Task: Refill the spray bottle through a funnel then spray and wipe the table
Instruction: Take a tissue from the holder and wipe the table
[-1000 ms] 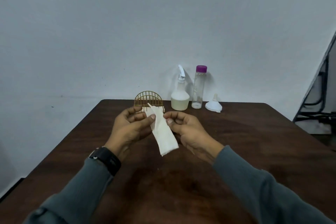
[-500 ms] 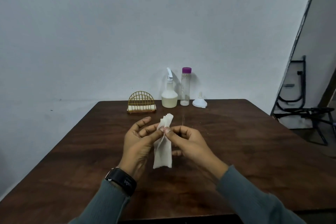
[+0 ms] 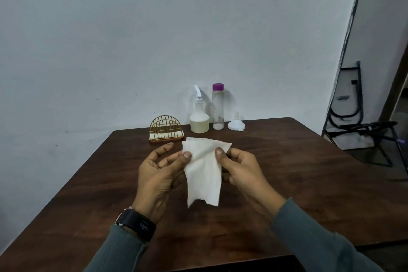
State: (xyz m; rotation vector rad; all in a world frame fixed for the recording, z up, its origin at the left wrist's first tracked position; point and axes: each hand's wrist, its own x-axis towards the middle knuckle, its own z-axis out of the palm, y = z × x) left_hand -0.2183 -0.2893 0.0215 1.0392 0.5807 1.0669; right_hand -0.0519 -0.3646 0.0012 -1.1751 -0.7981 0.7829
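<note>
We note the left hand [image 3: 159,174] and right hand [image 3: 240,168] each pinching a top corner of the white napkin [image 3: 204,174] between thumb and fingers, spread apart, we judge, to open it for wiping the table [image 3: 287,161]. Past the fingertips, well clear, stand the wire holder [image 3: 166,129], spray bottle [image 3: 199,121], purple-capped bottle [image 3: 218,108] and funnel [image 3: 236,124]; no labels show, and the watch [image 3: 136,224] lettering is unreadable.

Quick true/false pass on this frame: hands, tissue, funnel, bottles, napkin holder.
1. The left hand and right hand both pinch the tissue above the table. True.
2. The funnel sits in the spray bottle. False: it stands on the table, wide end down, apart from it.
3. The clear bottle is open. False: its purple cap is on.
4. The napkin holder stands left of the spray bottle. True.
</note>
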